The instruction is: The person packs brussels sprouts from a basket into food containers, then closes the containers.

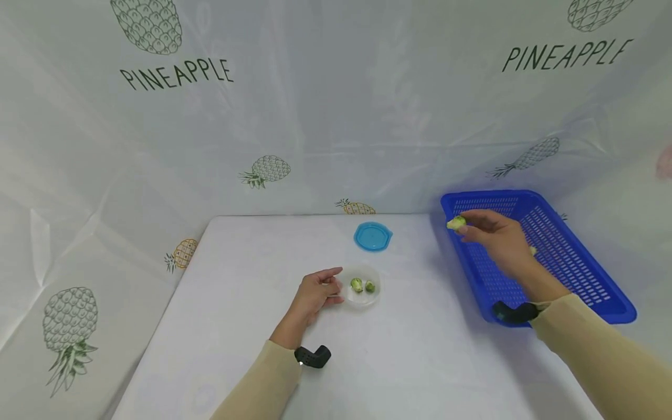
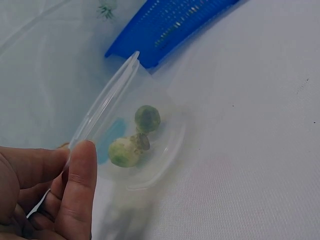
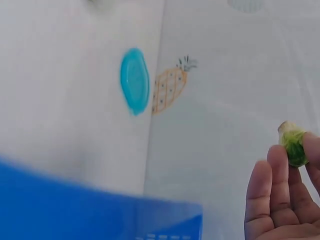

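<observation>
My left hand [image 1: 314,296] pinches the rim of a small clear plastic bowl [image 2: 167,165] near the middle of the table. Inside the bowl lie two Brussels sprouts, a paler one [image 1: 356,284] and a darker green one [image 1: 370,286]. Over the near-left part of the blue basket, my right hand [image 1: 496,238] holds another Brussels sprout [image 1: 456,223] between thumb and fingertips. In the right wrist view this sprout [image 3: 293,143] shows its pale cut stem end pointing up.
A blue perforated basket [image 1: 475,274] stands at the table's right side, with a pale piece [image 1: 532,250] partly showing behind the right wrist. Beyond the bowl lies a round blue lid [image 1: 373,236]. A pineapple-printed sheet [image 1: 336,105] hangs along the table's back edge.
</observation>
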The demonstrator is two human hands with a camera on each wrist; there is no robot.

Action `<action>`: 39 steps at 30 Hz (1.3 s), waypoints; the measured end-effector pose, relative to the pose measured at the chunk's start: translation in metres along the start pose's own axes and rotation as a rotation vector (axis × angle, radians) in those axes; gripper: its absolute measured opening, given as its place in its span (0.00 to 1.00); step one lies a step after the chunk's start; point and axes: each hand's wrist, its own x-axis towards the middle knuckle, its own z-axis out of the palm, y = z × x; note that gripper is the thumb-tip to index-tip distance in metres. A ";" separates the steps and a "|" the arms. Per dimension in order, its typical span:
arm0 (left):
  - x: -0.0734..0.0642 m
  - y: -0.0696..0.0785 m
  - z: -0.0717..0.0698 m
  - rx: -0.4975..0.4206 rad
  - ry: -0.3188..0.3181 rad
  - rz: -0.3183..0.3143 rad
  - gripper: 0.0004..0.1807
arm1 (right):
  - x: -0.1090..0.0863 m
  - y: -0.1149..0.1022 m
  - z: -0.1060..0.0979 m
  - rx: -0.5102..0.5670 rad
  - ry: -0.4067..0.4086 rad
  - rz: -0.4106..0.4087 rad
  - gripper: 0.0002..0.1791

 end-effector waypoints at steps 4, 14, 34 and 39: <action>-0.001 0.001 0.000 0.000 0.001 -0.002 0.26 | -0.002 0.000 0.009 0.009 -0.012 -0.036 0.22; -0.001 0.002 -0.001 -0.018 -0.005 -0.003 0.26 | -0.009 0.001 0.034 0.104 -0.027 -0.073 0.20; -0.004 0.004 0.001 -0.020 -0.010 0.006 0.26 | -0.021 0.019 0.103 0.221 -0.076 -0.099 0.19; -0.005 0.005 0.001 -0.022 -0.011 0.001 0.26 | -0.023 0.022 0.122 0.271 -0.098 -0.078 0.19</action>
